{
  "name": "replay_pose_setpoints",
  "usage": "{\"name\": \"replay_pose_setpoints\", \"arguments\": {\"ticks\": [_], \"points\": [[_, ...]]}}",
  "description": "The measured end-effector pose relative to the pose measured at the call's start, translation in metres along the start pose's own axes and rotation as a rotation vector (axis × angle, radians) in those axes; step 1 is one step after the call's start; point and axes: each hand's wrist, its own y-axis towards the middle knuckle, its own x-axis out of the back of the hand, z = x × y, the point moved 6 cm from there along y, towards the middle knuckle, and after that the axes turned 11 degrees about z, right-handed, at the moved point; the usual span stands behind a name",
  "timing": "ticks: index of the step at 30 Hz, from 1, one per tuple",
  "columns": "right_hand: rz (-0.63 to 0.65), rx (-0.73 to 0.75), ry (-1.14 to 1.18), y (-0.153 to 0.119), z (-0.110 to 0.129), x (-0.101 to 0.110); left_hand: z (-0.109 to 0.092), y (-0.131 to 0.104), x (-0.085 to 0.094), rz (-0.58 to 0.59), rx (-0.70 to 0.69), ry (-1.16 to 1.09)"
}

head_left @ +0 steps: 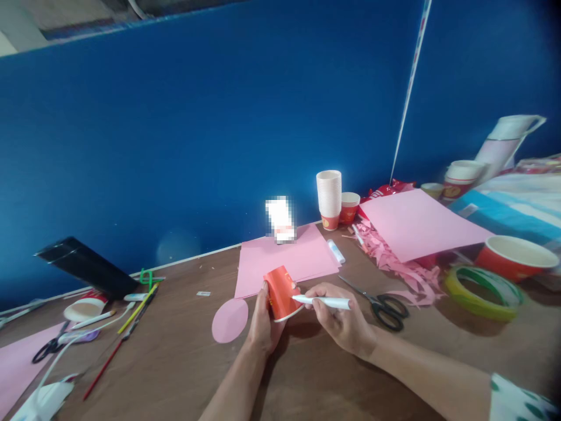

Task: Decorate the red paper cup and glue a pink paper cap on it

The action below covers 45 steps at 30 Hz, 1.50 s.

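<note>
My left hand [262, 327] is wrapped round a red paper cup [280, 289], which is tilted with its white rim toward me. In my right hand [335, 318] is a white marker pen [331, 302], its tip at the right side of the cup's wall. Whether the tip leaves a mark there I cannot make out. Left of the cup lies a pink paper oval [230, 321]. Pink paper sheets [258, 263] lie behind the cup, with a glue stick [336, 251] at their right edge. Black-handled scissors [388, 310] rest right of my right hand.
Stacked paper cups [328, 196] stand by the blue wall. To the right are a green tape roll [484, 292], a red cup [517, 257], pink paper strips [394, 263] and a white jug [504, 143]. A black box-like object [92, 266], pencils [138, 310] and a cable lie left.
</note>
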Motion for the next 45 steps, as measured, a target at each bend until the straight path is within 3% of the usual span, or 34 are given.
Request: {"name": "replay_pose_setpoints", "arguments": {"ticks": [6, 13, 18, 30, 45], "points": [[-0.094, -0.070, 0.034, 0.000, -0.001, 0.007, 0.000, -0.001, 0.002, -0.051, -0.014, -0.034], [-0.127, 0.004, -0.036, 0.002, 0.011, 0.013, 0.003, 0.000, 0.002, -0.012, 0.002, -0.048], [-0.120, 0.026, -0.045, 0.002, 0.010, 0.013, 0.005, 0.000, -0.001, 0.030, 0.028, 0.017], [-0.043, 0.141, -0.067, 0.001, 0.013, 0.005, 0.006, -0.001, 0.002, -0.052, 0.033, 0.082], [0.010, 0.107, -0.066, 0.001, 0.013, 0.002, 0.005, -0.001, 0.000, -0.021, 0.050, 0.145]]}}
